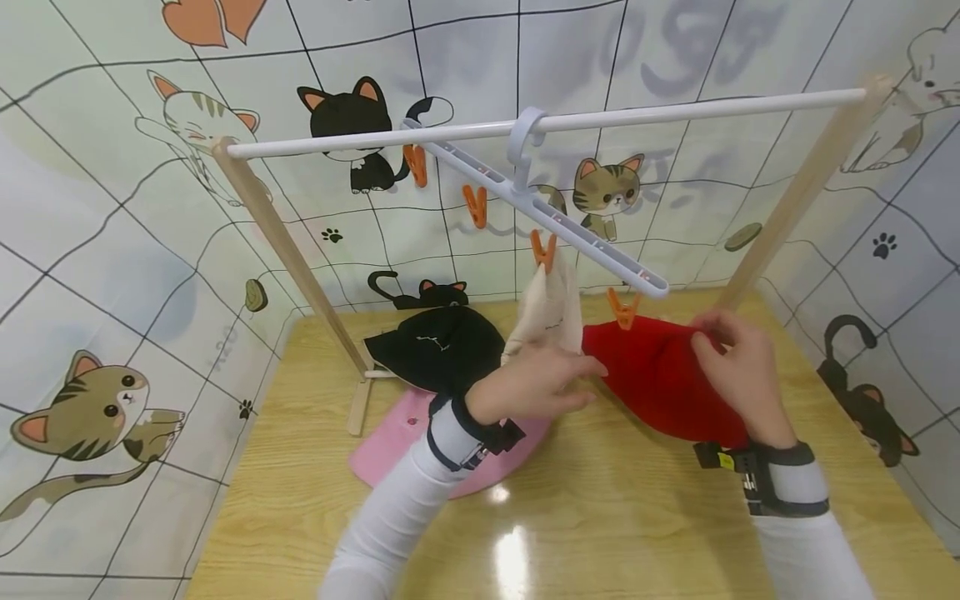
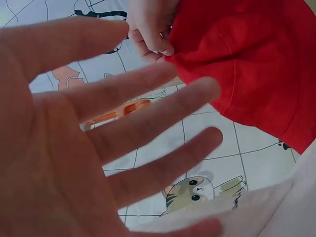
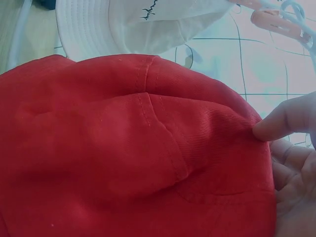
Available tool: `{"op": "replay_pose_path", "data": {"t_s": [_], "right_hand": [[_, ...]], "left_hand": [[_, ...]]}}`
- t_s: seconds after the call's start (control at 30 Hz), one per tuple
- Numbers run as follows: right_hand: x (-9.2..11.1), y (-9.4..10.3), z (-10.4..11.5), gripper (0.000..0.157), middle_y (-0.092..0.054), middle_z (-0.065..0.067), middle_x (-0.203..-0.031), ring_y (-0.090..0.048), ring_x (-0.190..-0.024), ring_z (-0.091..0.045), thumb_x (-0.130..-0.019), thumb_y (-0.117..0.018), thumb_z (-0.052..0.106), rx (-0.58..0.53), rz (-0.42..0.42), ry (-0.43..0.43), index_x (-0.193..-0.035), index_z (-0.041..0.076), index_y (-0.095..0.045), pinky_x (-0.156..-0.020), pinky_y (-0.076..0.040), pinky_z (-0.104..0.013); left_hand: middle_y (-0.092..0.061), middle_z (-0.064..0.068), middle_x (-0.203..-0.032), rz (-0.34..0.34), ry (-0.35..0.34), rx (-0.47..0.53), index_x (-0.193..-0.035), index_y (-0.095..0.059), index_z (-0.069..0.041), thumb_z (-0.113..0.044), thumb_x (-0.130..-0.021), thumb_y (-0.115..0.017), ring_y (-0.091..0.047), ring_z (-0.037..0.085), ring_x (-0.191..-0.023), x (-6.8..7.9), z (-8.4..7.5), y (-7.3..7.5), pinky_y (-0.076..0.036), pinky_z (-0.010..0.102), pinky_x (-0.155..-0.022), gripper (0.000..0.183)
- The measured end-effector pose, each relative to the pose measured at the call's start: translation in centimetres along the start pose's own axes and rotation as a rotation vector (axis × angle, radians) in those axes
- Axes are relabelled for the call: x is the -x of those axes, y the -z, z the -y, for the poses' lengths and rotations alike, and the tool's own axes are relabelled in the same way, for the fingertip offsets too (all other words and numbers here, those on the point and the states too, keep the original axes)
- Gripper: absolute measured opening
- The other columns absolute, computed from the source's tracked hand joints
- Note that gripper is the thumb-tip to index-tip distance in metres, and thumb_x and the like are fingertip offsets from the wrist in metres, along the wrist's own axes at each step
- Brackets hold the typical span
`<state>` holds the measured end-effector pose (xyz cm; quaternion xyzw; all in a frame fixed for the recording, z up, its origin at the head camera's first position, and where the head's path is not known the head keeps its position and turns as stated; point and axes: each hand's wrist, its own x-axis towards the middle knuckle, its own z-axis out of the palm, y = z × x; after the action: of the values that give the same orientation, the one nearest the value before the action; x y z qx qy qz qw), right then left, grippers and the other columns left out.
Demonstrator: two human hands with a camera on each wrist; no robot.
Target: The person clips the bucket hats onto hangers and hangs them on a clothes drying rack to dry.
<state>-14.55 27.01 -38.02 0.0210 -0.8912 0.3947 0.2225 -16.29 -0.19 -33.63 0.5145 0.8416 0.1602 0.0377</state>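
My right hand (image 1: pixel 738 375) pinches the edge of a red hat (image 1: pixel 660 375) between thumb and fingers, the thumb on the fabric in the right wrist view. Spread and holding nothing, the fingers of my left hand (image 2: pixel 113 123) are just left of the red hat. In the head view, an orange clip (image 1: pixel 624 308) of the hanger is at the red hat's upper edge; whether it grips the fabric I cannot tell. A white hat (image 1: pixel 553 308) hangs from another orange clip (image 1: pixel 543 250), partly behind my left hand.
The grey-blue hanger (image 1: pixel 555 218) hooks over a white rail (image 1: pixel 667 113) between wooden posts (image 1: pixel 288 250). Two more orange clips (image 1: pixel 476 207) hang at its left. A black hat (image 1: pixel 442 346) is above a pink hat (image 1: pixel 390 437) on the wooden table (image 1: pixel 600 517). Cat-patterned walls stand behind.
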Motion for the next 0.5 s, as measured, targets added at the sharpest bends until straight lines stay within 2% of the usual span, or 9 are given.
{"op": "replay_pose_path", "data": {"t_s": [0.07,0.13,0.3,0.37,0.5], "right_hand": [[0.1,0.0,0.1,0.017,-0.065,-0.021,-0.098,-0.06,-0.094,-0.036,-0.094,-0.053,0.006,-0.006,0.008,-0.014,-0.104,-0.005,-0.062,-0.082,-0.051,-0.054],[0.2,0.0,0.1,0.018,-0.065,-0.022,-0.098,-0.06,-0.095,-0.038,-0.095,-0.052,0.006,-0.013,0.012,-0.017,-0.104,-0.005,-0.062,-0.081,-0.047,-0.062],[0.3,0.1,0.1,0.016,-0.065,-0.022,-0.098,-0.06,-0.096,-0.04,-0.094,-0.053,0.005,-0.008,0.036,0.002,-0.103,-0.005,-0.063,-0.081,-0.048,-0.059],[0.4,0.2,0.1,0.016,-0.065,-0.021,-0.098,-0.06,-0.096,-0.039,-0.094,-0.053,0.004,-0.005,0.052,0.009,-0.103,-0.004,-0.064,-0.082,-0.05,-0.055],[0.4,0.4,0.2,0.015,-0.065,-0.02,-0.097,-0.06,-0.095,-0.039,-0.093,-0.052,0.002,-0.02,0.083,0.024,-0.101,-0.004,-0.063,-0.08,-0.049,-0.056]], "left_hand": [[-0.07,-0.003,-0.106,0.003,0.028,-0.038,-0.125,-0.063,-0.012,-0.024,-0.094,-0.061,-0.057,0.006,-0.077,0.0,-0.1,-0.3,-0.038,0.025,-0.075,0.033],[-0.07,-0.006,-0.104,0.003,0.059,-0.056,-0.126,-0.063,-0.014,-0.027,-0.094,-0.061,-0.058,0.005,-0.08,-0.1,-0.1,-0.7,-0.038,0.029,-0.077,0.034],[-0.069,-0.007,-0.101,0.003,0.125,-0.021,-0.126,-0.063,-0.014,-0.029,-0.094,-0.062,-0.058,0.005,-0.085,-0.1,0.0,-1.2,-0.037,0.031,-0.08,0.035],[-0.068,-0.007,-0.096,-0.005,0.135,-0.004,-0.125,-0.063,-0.012,-0.027,-0.094,-0.062,-0.058,0.005,-0.081,-0.1,0.1,-1.4,-0.038,0.029,-0.08,0.034],[-0.067,-0.006,-0.088,-0.052,0.147,0.031,-0.122,-0.064,-0.008,-0.024,-0.094,-0.062,-0.056,0.006,-0.074,-0.2,0.3,-1.6,-0.04,0.021,-0.075,0.032]]}}
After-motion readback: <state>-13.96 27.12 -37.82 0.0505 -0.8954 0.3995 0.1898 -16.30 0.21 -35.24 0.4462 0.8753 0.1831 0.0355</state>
